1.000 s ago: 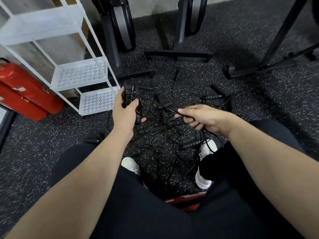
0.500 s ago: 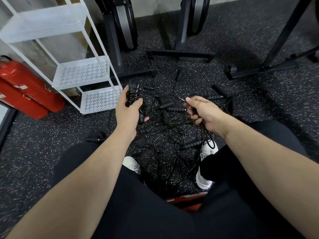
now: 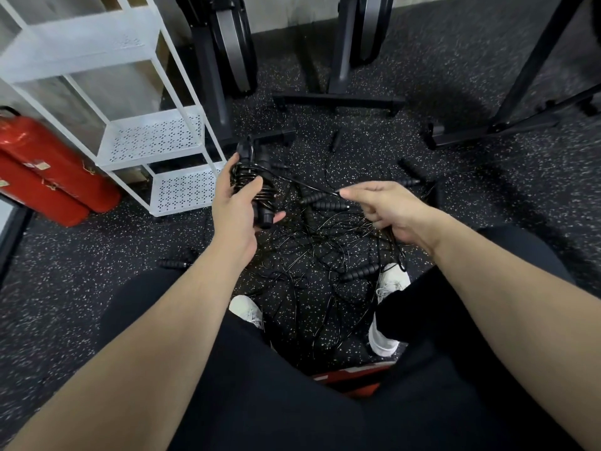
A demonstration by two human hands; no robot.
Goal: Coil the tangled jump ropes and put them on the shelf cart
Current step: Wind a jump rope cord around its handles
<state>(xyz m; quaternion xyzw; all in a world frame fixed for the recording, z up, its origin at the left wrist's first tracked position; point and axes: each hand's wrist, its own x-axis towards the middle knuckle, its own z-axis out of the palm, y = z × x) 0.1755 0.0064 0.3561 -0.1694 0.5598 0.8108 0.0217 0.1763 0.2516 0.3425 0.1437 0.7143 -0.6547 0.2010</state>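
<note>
— Two handles sit bundled in my left hand (image 3: pixel 239 203), fingers curled round the half-wound jump rope (image 3: pixel 257 187), just beside the white shelf cart (image 3: pixel 182 190), whose tiers I see bare.

— How do you finish the wrap well?

— I keep that bundle steady and upright, and let my right hand (image 3: pixel 387 209), which pinches the free cord (image 3: pixel 305 185) between thumb and fingertip, feed it round under light tension, each turn laid next to the one before. I'd say slack is the enemy: loose loops slip off the handle ends.

— And the rope itself?

— Thin, glossy black cord with ribbed black handles. From the bundle it runs taut rightward to my pinch, then drops below my palm, probably into the tangled pile (image 3: pixel 325 255) on the speckled floor (image 3: pixel 487 196), though I cannot trace it. Several loose handles (image 3: pixel 328 206) lie there, between my shoes, not yet coiled.
</note>
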